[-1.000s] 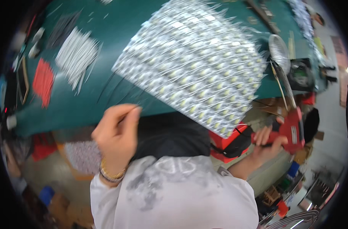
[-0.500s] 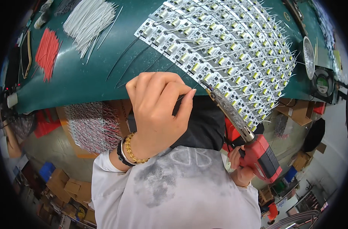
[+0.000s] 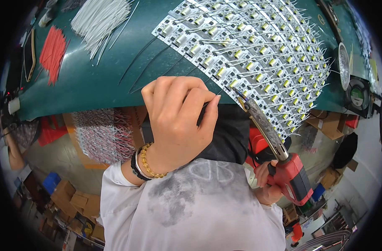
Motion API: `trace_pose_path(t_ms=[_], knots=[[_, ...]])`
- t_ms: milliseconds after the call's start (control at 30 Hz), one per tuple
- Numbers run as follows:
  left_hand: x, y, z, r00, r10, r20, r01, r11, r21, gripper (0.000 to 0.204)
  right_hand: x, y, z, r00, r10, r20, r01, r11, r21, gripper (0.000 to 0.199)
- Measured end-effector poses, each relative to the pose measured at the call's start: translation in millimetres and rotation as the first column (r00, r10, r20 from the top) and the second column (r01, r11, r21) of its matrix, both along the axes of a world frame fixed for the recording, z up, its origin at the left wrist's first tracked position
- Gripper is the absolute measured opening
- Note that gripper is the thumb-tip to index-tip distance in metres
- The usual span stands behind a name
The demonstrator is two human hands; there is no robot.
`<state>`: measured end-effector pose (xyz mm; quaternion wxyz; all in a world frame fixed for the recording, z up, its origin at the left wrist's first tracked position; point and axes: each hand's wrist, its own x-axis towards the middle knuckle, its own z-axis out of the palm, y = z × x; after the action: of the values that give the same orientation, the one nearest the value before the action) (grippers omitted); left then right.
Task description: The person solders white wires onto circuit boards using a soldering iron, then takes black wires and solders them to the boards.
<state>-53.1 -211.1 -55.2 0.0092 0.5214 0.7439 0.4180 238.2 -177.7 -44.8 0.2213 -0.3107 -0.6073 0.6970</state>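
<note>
A panel of small white circuit boards (image 3: 252, 65) with rows of yellow-topped parts and many thin pale wires lies at a slant on the green table. My left hand (image 3: 180, 115) is closed in a pinch at the panel's near edge, on a thin black wire (image 3: 220, 91) partly hidden by the fingers. My right hand (image 3: 268, 184) grips a red and black soldering gun (image 3: 293, 178). Its long metal barrel points up and left, with the tip by the panel's near edge, just right of my left fingertips. Several black wires (image 3: 134, 66) stick out from that edge farther left.
White wires (image 3: 99, 23) and red wires (image 3: 53, 54) lie bundled at the far left of the green table (image 3: 86, 85). A round metal dish (image 3: 343, 66) and a black fan (image 3: 359, 95) stand at the right. Below the table, a cardboard box (image 3: 69, 138) holds more wired boards.
The soldering gun's tip has shifted right along the panel edge, away from my left fingertips. My left hand keeps its pinch there. The whole view has shifted slightly.
</note>
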Motion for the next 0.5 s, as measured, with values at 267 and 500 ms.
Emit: trace_pose_path(t_ms=[267, 500], knots=[[-3.4, -4.4, 6.3, 1.000, 0.008, -0.023, -0.007, 1.000, 0.017, 0.016, 28.4, -6.0, -57.5, 0.958, 0.013, -0.287, 0.032, 0.988, 0.153, 0.018], [-14.1, -42.5, 40.8, 0.879, 0.263, 0.398, -0.255, 0.964, -0.073, 0.011, -8.7, -8.2, -4.9, 0.988, -0.097, -0.117, 0.112, 0.986, 0.127, 0.081]])
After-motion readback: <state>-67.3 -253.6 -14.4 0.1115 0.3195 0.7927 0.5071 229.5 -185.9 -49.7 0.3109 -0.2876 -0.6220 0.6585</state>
